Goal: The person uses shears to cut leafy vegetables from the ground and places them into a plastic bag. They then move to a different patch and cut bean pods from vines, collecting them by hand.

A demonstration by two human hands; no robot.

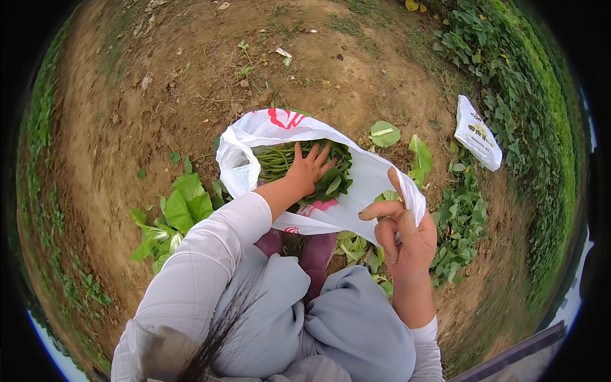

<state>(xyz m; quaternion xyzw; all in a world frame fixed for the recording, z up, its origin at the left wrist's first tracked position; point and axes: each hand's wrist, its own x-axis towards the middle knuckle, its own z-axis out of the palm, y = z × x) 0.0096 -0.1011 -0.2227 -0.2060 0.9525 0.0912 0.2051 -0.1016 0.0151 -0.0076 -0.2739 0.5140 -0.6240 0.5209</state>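
Note:
A white plastic bag (370,186) with red print lies open in front of my knees. Inside it is a bunch of long-stemmed leafy greens (277,162), stems towards the left and dark leaves towards the right. My left hand (308,172) reaches into the bag and rests on the bunch from above with its fingers spread. With my right hand (408,238) I grip the bag's right rim and draw it outwards; the thumb and some fingers pinch the plastic, while the index finger points left. The bag hides the bunch's underside.
Broad-leaved greens (186,205) lie on the soil at left. A pile of leafy cuttings (460,229) lies at right, with another white printed bag (477,133) at its far end. Loose leaves (384,133) lie beyond the bag. Purple boots (317,253) stand close behind it. Dense vines (515,86) border the right.

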